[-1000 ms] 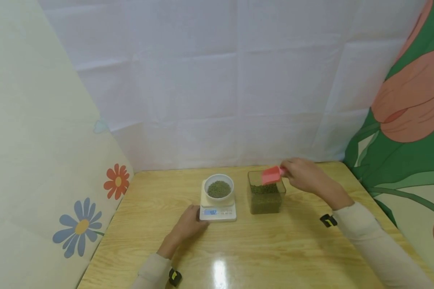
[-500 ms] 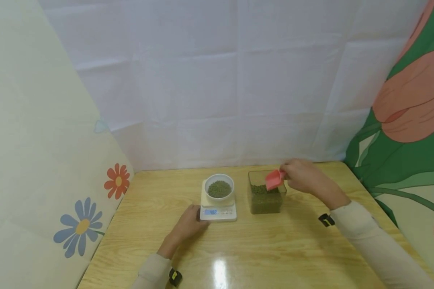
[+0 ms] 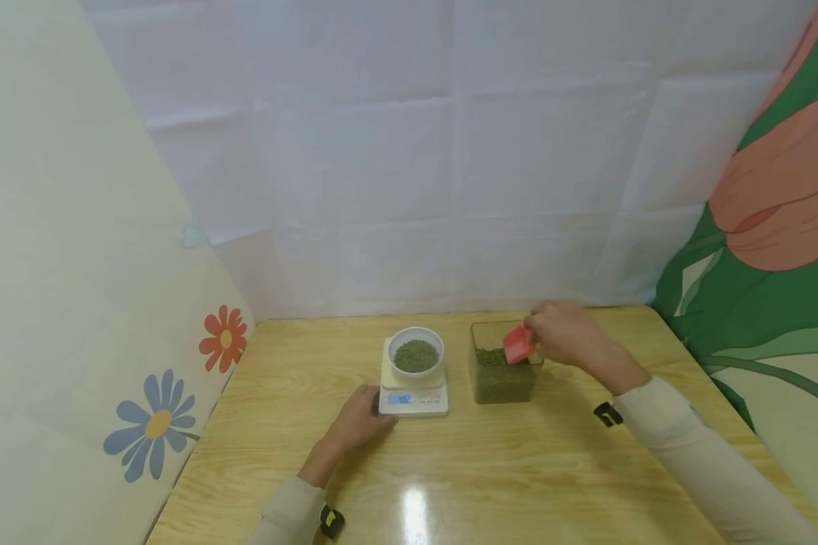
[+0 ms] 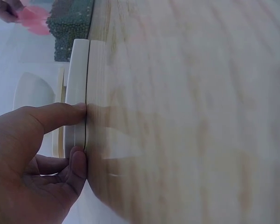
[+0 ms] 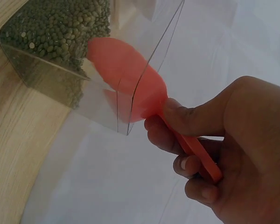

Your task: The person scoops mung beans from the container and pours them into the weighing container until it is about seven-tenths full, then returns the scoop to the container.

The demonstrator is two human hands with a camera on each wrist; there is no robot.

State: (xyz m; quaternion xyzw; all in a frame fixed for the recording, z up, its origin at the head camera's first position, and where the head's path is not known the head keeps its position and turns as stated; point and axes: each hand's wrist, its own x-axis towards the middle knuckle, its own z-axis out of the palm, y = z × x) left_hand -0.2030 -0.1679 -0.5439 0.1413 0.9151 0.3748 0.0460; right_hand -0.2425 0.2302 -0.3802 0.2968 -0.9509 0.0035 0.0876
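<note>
My right hand (image 3: 564, 333) grips the handle of a red plastic scoop (image 5: 126, 70). The scoop's bowl tilts down into a clear square container (image 3: 503, 387), its tip at the mung beans (image 5: 60, 28) inside. To the left, a white kitchen scale (image 3: 414, 402) with a lit display bears a white bowl (image 3: 416, 333) that holds more mung beans (image 3: 416, 356). My left hand (image 3: 360, 421) holds the scale's near left corner, thumb and finger against its sides; the left wrist view shows the fingertips (image 4: 79, 108) low on the edge, close to the tabletop.
The wooden table (image 3: 491, 477) has its far edge against a white cloth backdrop (image 3: 450, 166). Flower-patterned panels, a pale one (image 3: 75, 303) on the left and a green one (image 3: 791, 303) on the right, stand along the sides.
The scoop has come down and tipped from above the container toward the beans, its bowl shifting slightly right. The left hand stays at the scale.
</note>
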